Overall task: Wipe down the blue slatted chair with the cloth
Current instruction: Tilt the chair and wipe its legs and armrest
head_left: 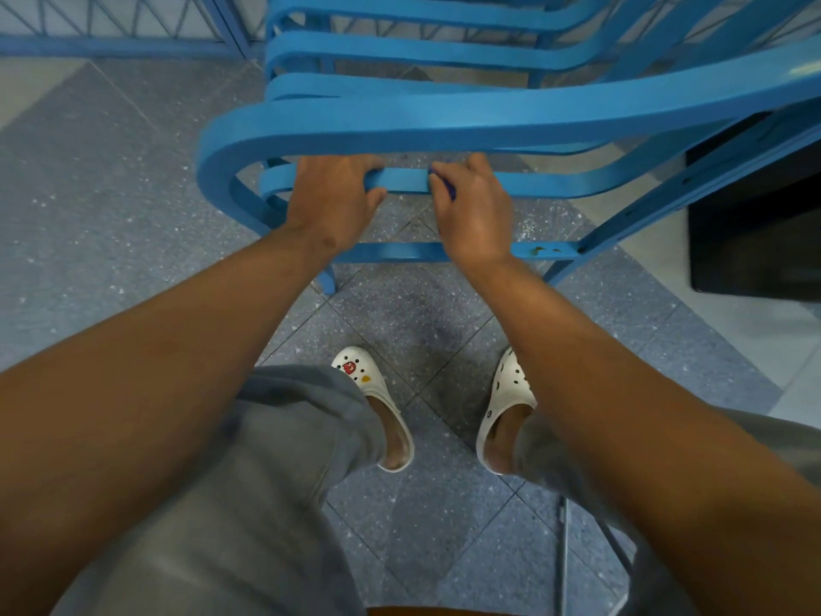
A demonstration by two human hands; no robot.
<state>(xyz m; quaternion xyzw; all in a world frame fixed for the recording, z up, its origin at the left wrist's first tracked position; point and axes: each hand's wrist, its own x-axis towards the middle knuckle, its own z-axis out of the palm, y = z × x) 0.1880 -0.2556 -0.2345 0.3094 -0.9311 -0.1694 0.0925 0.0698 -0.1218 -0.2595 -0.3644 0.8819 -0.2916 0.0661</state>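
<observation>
The blue slatted chair (444, 117) fills the upper half of the view, its curved slats stacked toward the far side. My left hand (333, 195) grips a lower slat (404, 180), fingers over its top and thumb under it. My right hand (475, 202) is just to the right on the same slat, fingers curled around a dark blue cloth (442, 182) and pressing it against the slat. Only a small edge of the cloth shows between my fingers.
Grey speckled floor tiles lie under the chair. My feet in white clogs (373, 393) stand just before the chair's lower crossbar (400, 251). A black box-like object (755, 215) sits at the right. A blue metal railing (111, 33) runs along the far left.
</observation>
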